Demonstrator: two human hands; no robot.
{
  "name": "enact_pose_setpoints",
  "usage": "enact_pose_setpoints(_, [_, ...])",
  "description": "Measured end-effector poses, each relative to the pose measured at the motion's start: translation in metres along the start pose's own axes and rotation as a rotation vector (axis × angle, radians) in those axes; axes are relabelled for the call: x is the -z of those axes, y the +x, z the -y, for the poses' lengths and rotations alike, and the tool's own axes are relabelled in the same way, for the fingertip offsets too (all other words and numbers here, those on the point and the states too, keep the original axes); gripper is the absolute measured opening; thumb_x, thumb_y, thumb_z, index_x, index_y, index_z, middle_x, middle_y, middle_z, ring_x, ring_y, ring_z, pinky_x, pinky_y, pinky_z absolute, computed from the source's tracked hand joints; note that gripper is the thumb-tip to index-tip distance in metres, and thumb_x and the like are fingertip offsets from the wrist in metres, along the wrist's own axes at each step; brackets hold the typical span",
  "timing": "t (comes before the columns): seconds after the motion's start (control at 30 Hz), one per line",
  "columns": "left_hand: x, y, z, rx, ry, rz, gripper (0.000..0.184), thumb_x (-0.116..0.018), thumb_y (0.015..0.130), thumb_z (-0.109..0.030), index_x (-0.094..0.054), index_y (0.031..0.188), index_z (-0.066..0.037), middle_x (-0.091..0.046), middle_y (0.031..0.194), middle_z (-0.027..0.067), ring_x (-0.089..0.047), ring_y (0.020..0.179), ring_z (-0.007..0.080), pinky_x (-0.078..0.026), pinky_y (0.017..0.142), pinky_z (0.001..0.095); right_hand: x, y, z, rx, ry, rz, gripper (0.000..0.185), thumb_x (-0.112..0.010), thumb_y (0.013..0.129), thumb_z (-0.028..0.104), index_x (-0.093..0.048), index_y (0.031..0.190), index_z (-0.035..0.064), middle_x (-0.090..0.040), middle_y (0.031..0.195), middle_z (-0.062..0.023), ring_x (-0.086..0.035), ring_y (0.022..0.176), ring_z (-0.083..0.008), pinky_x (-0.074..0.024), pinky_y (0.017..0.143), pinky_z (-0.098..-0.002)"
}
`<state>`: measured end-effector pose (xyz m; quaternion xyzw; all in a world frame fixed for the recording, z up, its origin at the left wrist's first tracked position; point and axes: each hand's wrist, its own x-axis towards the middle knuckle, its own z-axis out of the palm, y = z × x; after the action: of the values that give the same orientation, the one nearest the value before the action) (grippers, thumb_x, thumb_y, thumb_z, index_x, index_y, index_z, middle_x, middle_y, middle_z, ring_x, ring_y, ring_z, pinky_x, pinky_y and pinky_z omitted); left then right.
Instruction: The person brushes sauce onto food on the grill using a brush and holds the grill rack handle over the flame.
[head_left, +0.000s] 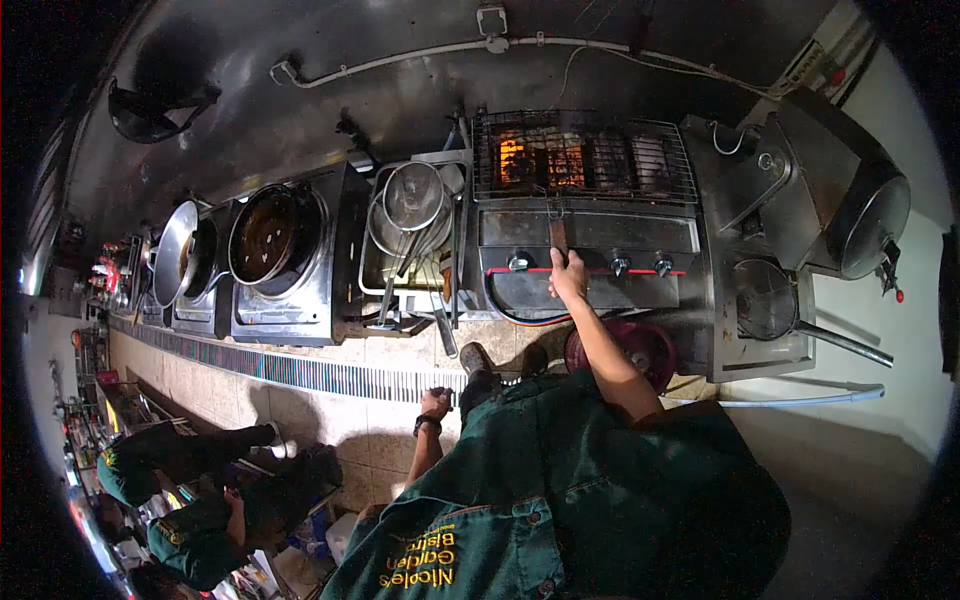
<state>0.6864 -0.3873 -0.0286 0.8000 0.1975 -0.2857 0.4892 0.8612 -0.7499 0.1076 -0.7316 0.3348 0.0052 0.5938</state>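
Observation:
My right hand point(569, 276) is closed around the brown handle of a wire grill basket point(557, 232). Its wires run from the handle up to the lit gas grill point(600, 240), where orange flame glows under the left part of the wire rack point(650, 160). What the basket carries, if anything, I cannot make out. Low beside my body, my left hand point(436, 403) has its fingers curled; a small dark shape shows at them, too unclear to name. A dark watch sits on that wrist.
Strainers point(413, 197) and utensils rest in a metal tray point(375, 270) left of the grill. Further left, a wok point(265, 240) sits on a stove. At right, a skimmer point(765, 300) lies on the counter. Two co-workers point(200, 530) are behind at lower left. A floor drain point(300, 372) runs along the stoves.

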Motion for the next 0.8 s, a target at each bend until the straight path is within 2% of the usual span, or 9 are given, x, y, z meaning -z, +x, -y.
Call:
enact_pose_setpoints(0.17, [-0.002,0.019,0.028,-0.063,-0.047,-0.016,0.028,-0.057,0.077,-0.024,-0.062,0.077,0.003,-0.058,0.058,0.0090,-0.055,0.049,0.0154,-0.046,0.046,0.0296,0.000,0.001,-0.001,0.017,-0.017,-0.005,0.038,-0.049,0.084,0.036,-0.045,0.098,0.0013,-0.048,0.049,-0.0072,-0.047,0.033,-0.0171,-0.0368,0.028,-0.0279])
enact_pose_setpoints(0.27, [-0.002,0.018,0.023,-0.080,0.004,-0.014,0.027,-0.057,0.077,-0.023,-0.060,0.069,0.003,-0.056,0.055,0.0076,-0.054,0.048,0.0147,-0.045,0.045,0.0297,-0.001,0.001,-0.001,0.009,-0.008,-0.015,0.037,-0.049,0.084,0.036,-0.046,0.095,0.0013,-0.047,0.049,-0.0071,-0.047,0.033,-0.0172,-0.0366,0.028,-0.0279])
enact_pose_setpoints(0.33, [-0.002,0.009,0.011,-0.081,-0.078,-0.030,0.027,-0.055,0.078,-0.021,-0.057,0.063,0.001,-0.053,0.051,0.0052,-0.050,0.045,0.0139,-0.042,0.043,0.0291,-0.001,0.001,-0.001,0.009,-0.001,-0.014,0.035,-0.049,0.084,0.035,-0.045,0.093,0.0021,-0.047,0.049,-0.0067,-0.047,0.033,-0.0171,-0.0365,0.028,-0.0278])
enact_pose_setpoints(0.37, [0.000,0.006,0.005,-0.081,-0.078,-0.030,0.027,-0.055,0.078,-0.021,-0.057,0.063,0.001,-0.053,0.051,0.0052,-0.050,0.045,0.0139,-0.042,0.043,0.0291,-0.001,0.001,-0.001,0.009,0.000,-0.015,0.035,-0.049,0.084,0.035,-0.045,0.093,0.0021,-0.047,0.049,-0.0067,-0.047,0.033,-0.0171,-0.0365,0.028,-0.0278])
enact_pose_setpoints(0.43, [0.003,0.001,-0.004,0.002,-0.052,0.035,0.023,-0.057,0.078,-0.023,-0.060,0.072,-0.001,-0.058,0.057,0.0060,-0.055,0.048,0.0135,-0.043,0.044,0.0260,-0.001,0.002,-0.002,0.013,0.002,-0.005,0.033,-0.048,0.084,0.035,-0.045,0.092,0.0034,-0.046,0.048,-0.0060,-0.047,0.033,-0.0167,-0.0366,0.028,-0.0275])
enact_pose_setpoints(0.67, [0.001,0.007,0.003,0.008,-0.051,0.022,0.022,-0.057,0.078,-0.023,-0.061,0.074,-0.001,-0.058,0.058,0.0064,-0.055,0.047,0.0134,-0.043,0.044,0.0256,-0.001,0.000,-0.001,0.015,-0.003,-0.014,0.032,-0.048,0.084,0.036,-0.045,0.092,0.0046,-0.045,0.047,-0.0050,-0.046,0.033,-0.0162,-0.0367,0.028,-0.0268])
enact_pose_setpoints(0.8, [-0.005,0.029,0.041,-0.031,-0.065,-0.023,0.019,-0.056,0.079,-0.018,-0.060,0.073,0.000,-0.056,0.056,0.0057,-0.053,0.046,0.0127,-0.042,0.044,0.0260,-0.002,0.002,-0.003,0.017,0.012,-0.018,0.033,-0.048,0.084,0.036,-0.046,0.093,0.0043,-0.047,0.048,-0.0061,-0.047,0.032,-0.0168,-0.0371,0.027,-0.0275])
